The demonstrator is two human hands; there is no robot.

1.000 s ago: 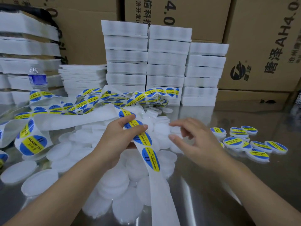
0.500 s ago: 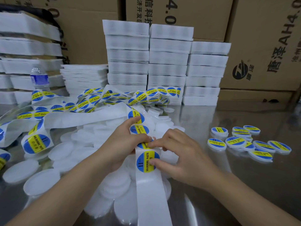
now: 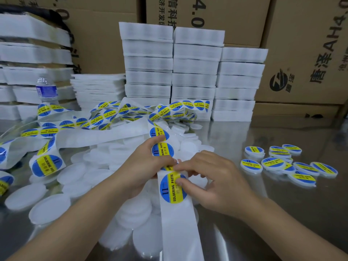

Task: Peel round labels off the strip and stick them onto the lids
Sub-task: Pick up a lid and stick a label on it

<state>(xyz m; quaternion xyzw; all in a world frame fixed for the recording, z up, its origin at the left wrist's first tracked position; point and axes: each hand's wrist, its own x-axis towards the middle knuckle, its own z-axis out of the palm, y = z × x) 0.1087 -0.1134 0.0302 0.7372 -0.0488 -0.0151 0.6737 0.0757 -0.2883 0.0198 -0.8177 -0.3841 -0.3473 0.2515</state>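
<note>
Left hand (image 3: 143,166) grips white paper backing strip (image 3: 178,227) over white round plastic lids (image 3: 49,208) | right hand (image 3: 216,183) pinches edge of round blue-yellow label (image 3: 169,194) | we judge label flimsy, sticky: lift by rim.

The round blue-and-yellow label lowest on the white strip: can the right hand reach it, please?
Probably yes: the right hand pinches the label, nothing covers it, and the left hand grips the strip.

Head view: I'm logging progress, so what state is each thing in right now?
strip, gripped by left hand, lower end already bare
front label, on the strip, pinched at its edge by right hand
labelled lids, lying at right, done
bare lids, unlabelled, heaped
water bottle, upright
</note>
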